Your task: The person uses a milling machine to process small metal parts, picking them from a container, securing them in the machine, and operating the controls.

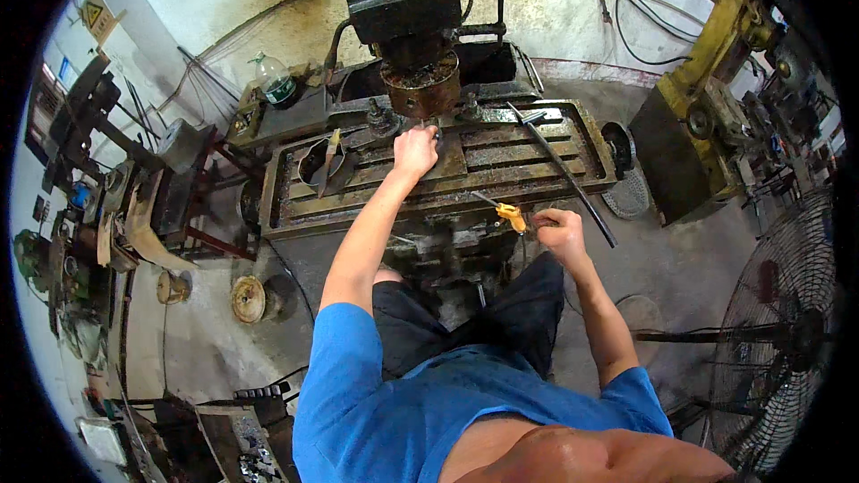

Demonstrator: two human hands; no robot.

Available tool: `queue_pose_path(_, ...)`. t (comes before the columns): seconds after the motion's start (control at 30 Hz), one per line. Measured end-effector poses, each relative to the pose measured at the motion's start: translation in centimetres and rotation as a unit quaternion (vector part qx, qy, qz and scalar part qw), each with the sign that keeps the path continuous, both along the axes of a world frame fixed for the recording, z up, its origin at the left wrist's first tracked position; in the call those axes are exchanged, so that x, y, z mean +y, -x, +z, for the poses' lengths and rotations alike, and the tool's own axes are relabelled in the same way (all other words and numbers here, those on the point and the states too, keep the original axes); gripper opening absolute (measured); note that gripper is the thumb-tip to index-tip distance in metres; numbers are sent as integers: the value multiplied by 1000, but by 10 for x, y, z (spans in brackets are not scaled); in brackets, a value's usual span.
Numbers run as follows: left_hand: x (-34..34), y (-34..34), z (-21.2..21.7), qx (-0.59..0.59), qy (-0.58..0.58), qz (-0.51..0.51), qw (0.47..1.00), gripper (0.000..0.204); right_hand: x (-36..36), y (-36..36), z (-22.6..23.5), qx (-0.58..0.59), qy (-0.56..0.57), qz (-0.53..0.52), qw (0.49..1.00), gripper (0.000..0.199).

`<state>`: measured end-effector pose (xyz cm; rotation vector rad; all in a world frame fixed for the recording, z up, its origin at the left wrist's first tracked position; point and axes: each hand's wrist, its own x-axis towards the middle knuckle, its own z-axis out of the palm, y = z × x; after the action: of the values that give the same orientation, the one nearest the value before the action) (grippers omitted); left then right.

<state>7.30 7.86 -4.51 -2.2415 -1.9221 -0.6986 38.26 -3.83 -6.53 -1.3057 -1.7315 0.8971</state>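
Air gun [511, 216], yellow with a thin nozzle, shows in front of the table [309, 228], its nozzle pointing up and left, across the front edge as seen from above. Right hand [561, 234] is just beside its handle, fingers folded in; whether it touches or holds the gun, I cannot tell. Left hand [417, 152] reaches over the table to a spot right below the round guard [420, 85], its fingers curled in narrowly; what they grip, if anything, is hidden by the hand itself.

The table is metal, with long slots and a raised rim, and is dark with grime. On its left part is an open metal holder [313, 166] with a brush [333, 145] standing tilted at its side. On the right a long dark bar [573, 181] lies aslant, its lower end jutting out past the front edge. Above the guard is the dark machine head [403, 13].

Behind the table, to the left, a clear bottle [276, 89] with a green label stands near the wall [215, 9]. To the right are a yellow machine [684, 116] and, nearer the person, a large fan [774, 331]. A round spool [249, 299] is on the floor at left.
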Motion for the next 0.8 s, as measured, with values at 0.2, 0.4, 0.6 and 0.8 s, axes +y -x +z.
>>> queue_pose_path(0.2,1,-1,6,-84,53,157,983,24,7,-27,75,16,-35,15,999,31)
queue_pose_path(0.4,14,23,-9,-154,58,128,978,37,101,-54,271,105,-447,6,888,50)
queue_pose_path(0.6,19,20,-3,-203,95,101,969,39,69,-24,403,381,-422,135,811,41)
queue_pose_path(0.8,21,21,-10,-180,79,130,972,32,60,-64,294,295,-457,154,825,47)
